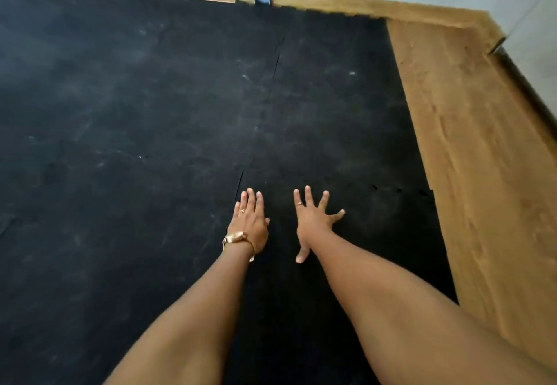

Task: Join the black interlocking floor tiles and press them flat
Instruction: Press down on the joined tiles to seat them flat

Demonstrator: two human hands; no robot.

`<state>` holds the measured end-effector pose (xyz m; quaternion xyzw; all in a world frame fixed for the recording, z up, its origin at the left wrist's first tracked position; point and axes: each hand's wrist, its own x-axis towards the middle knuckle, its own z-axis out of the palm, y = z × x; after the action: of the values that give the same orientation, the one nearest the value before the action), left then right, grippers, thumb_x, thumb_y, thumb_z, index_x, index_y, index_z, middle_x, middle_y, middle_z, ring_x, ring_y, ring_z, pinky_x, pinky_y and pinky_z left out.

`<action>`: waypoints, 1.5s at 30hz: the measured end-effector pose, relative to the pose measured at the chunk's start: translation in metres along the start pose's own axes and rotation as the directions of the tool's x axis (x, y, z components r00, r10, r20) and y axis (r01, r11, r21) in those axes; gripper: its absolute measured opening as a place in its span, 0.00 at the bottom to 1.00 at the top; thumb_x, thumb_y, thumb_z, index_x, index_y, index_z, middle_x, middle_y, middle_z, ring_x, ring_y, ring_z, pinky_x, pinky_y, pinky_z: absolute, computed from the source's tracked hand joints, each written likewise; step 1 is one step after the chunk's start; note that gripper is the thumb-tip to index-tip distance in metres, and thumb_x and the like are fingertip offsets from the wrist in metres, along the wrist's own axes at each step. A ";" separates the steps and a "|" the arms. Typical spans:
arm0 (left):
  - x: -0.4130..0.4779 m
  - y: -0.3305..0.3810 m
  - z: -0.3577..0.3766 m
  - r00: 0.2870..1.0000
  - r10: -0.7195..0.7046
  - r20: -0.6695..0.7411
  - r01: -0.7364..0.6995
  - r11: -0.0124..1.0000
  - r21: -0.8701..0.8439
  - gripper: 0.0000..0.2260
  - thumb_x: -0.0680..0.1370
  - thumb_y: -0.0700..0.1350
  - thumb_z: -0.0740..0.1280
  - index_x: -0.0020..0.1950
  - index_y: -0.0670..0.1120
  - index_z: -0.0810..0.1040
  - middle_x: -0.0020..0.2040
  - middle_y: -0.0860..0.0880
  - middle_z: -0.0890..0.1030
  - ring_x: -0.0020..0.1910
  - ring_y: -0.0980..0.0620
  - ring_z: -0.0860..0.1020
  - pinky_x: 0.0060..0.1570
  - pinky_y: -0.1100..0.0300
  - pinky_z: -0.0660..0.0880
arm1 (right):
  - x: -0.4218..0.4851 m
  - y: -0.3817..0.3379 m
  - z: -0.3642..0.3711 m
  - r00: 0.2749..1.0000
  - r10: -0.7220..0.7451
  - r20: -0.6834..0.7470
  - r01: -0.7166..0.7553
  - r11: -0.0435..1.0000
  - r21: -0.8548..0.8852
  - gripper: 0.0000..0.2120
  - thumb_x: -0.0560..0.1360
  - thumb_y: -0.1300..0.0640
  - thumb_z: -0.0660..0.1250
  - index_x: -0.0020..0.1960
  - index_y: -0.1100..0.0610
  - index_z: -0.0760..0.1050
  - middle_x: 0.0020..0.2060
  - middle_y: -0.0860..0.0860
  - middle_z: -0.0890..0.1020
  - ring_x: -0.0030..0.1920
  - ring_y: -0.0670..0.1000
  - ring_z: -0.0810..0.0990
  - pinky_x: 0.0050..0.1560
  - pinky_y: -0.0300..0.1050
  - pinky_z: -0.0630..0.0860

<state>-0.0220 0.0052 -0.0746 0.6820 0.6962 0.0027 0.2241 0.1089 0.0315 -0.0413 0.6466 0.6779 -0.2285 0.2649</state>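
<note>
Wooden floor (470, 149) under black tiles (150, 113), laid joined. I see my left hand (250, 225) flat, fingers together, beside the seam (239, 181); right hand (313, 222) splayed, palm down, gripping nothing.

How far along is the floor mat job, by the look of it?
Mostly done: black tiles already cover most of the floor. In hand: the left hand and right hand lie flat on the nearest tile. Left: the seam shows small gaps, and a wood floor strip stays bare.
</note>
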 end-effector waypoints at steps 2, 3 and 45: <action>0.043 -0.006 -0.013 0.986 0.052 0.157 -0.073 0.989 0.129 0.37 0.81 0.51 0.60 0.78 0.42 0.39 0.78 0.40 0.37 0.77 0.43 0.38 0.76 0.50 0.43 | 0.016 0.003 -0.001 0.999 0.024 0.040 -0.026 0.998 0.055 0.73 0.57 0.54 0.83 0.73 0.45 0.24 0.74 0.50 0.26 0.74 0.66 0.30 0.65 0.80 0.47; 0.059 -0.009 -0.019 0.975 0.055 0.216 -0.095 0.980 0.176 0.43 0.78 0.54 0.65 0.78 0.42 0.37 0.78 0.41 0.36 0.77 0.43 0.38 0.77 0.48 0.45 | 0.022 0.002 -0.001 0.999 0.029 0.045 -0.032 0.996 0.081 0.72 0.59 0.56 0.83 0.73 0.44 0.24 0.74 0.50 0.25 0.74 0.66 0.30 0.65 0.79 0.47; 0.045 0.195 0.018 0.894 0.124 0.431 -0.334 0.826 0.454 0.58 0.67 0.44 0.78 0.77 0.56 0.33 0.77 0.39 0.36 0.76 0.35 0.41 0.71 0.32 0.50 | 0.017 0.210 -0.001 0.917 0.381 0.119 -0.399 0.882 0.252 0.72 0.58 0.47 0.82 0.72 0.44 0.22 0.73 0.65 0.30 0.74 0.71 0.38 0.71 0.72 0.45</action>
<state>0.1701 0.0565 -0.0446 0.7838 0.5247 -0.2900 0.1622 0.3183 0.0570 -0.0447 0.7918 0.4873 -0.2823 0.2364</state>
